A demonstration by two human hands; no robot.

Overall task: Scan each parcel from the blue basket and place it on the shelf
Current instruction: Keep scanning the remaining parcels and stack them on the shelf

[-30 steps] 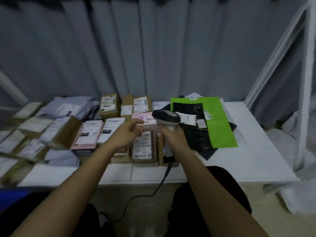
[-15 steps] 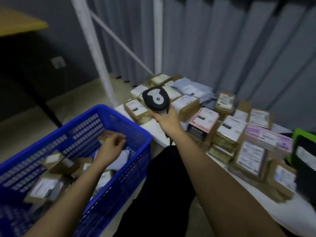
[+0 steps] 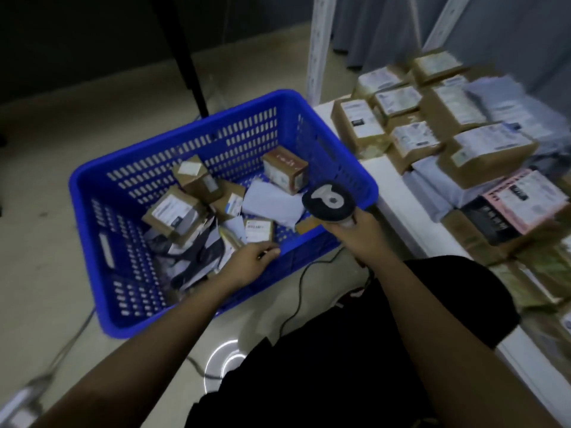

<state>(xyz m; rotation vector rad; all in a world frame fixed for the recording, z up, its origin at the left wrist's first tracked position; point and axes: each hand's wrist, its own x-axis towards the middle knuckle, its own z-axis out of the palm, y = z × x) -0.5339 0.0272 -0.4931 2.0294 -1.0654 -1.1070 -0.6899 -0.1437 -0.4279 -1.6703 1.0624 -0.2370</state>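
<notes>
We see our left hand (image 3: 251, 261) down inside the blue basket (image 3: 129, 316), near its front-right corner, fingers curled w/ the tips by a small flat parcel (image 3: 259, 230) that has a white label. Whether the hand actually grips it, we can't tell; the fingertips look to be at its near edge.

Our right hand (image 3: 360, 233) sits right of the left one, above the basket's right rim, wrapped tight round the handle of the scanner (image 3: 329, 202). The scanner's dark round head faces up, just past the knuckles. Its cable (image 3: 296, 304) hangs below the wrist & runs toward the floor.

Beyond the left hand, in the basket: approx. half a dozen brown boxes w/ labels, one brown box (image 3: 285, 169) toward the far right, another tall box (image 3: 196, 177) further left, plus a pale poly mailer (image 3: 272, 203) betw. them. Dark flat bags lie left of the hand.

Right of the right hand, the white shelf (image 3: 398, 199) carries rows of labelled parcels, incl. a pink-labelled box (image 3: 525, 202).
</notes>
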